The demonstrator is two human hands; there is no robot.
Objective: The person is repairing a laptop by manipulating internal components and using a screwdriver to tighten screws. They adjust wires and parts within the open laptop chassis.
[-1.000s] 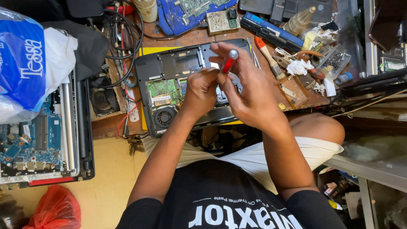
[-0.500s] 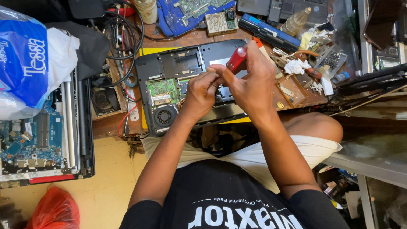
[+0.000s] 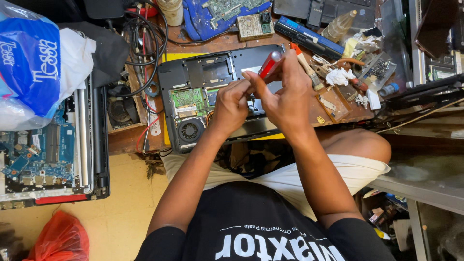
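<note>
Right hand [image 3: 290, 99]: closed round a red-handled screwdriver [image 3: 268, 65], handle end up and away from the body, shaft running down toward the left fingertips.
Left hand [image 3: 231, 104]: fingers pinched shut against the right hand at the screwdriver's lower end; whether they hold a small part or the shaft cannot be told.
Laptop [image 3: 212, 92]: directly under the grip, bottom cover off, green board and round fan exposed on its left side.
Edges: the laptop's near edge overhangs the bench [image 3: 130, 140] edge just below the grip, above the knees.
Open room: little. Tools and scraps crowd the bench right of the grip; cables [image 3: 145, 43] lie to its left; a blue mat [image 3: 203, 19] lies beyond it.
Hidden: the screwdriver tip and the spot it meets are covered by both hands. The laptop's middle is covered too.
Cut off: a second opened laptop [image 3: 43, 154] far left of the grip runs out at the frame's left edge.
Hard to make out: the small items right of the grip, apart from a crumpled white tissue [image 3: 338, 77].
Packages: a blue and white plastic pack [image 3: 34, 63] with white lettering, far upper left of the grip; a red bag [image 3: 60, 239] on the floor, far lower left.
</note>
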